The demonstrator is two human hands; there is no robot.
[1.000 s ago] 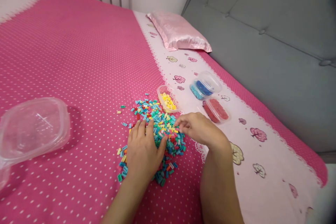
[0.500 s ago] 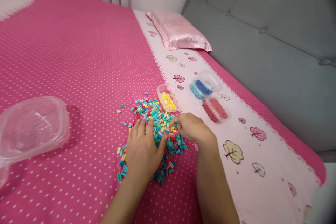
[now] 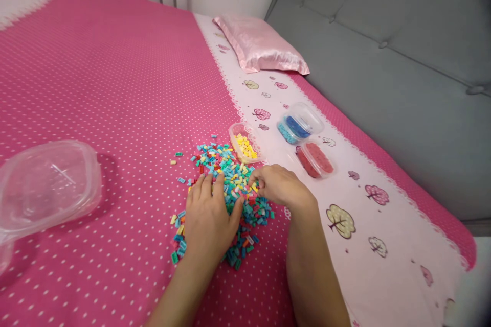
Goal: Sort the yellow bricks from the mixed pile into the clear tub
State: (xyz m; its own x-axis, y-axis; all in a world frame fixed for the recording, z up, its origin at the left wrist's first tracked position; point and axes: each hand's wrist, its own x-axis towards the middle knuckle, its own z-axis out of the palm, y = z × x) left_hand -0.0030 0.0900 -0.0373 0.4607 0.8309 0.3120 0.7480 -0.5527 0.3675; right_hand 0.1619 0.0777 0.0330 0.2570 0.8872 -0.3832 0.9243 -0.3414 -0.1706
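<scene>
A loose pile of small toy building bricks (image 3: 230, 176) in teal, blue, red and yellow lies on the pink bed sheet. My left hand (image 3: 209, 214) rests flat over the left part of this pile, its fingers spread and covering some bricks. On the pile's right side, my right hand (image 3: 280, 186) has its fingers curled in, thumb and index close together among the bricks. Whatever lies between those fingertips is too small or hidden to name. Just beyond the pile, a clear plastic tub (image 3: 235, 148) contains yellow bricks.
To the right are clear containers with blue bricks (image 3: 297, 127) and red bricks (image 3: 320, 157). A large clear plastic container (image 3: 42, 184) sits at the left. Further back lies a pink satin pillow (image 3: 259, 43), beside a grey padded headboard (image 3: 383, 76).
Almost nothing differs. My right hand has shifted very slightly at the pile, while my left hand stays in place.
</scene>
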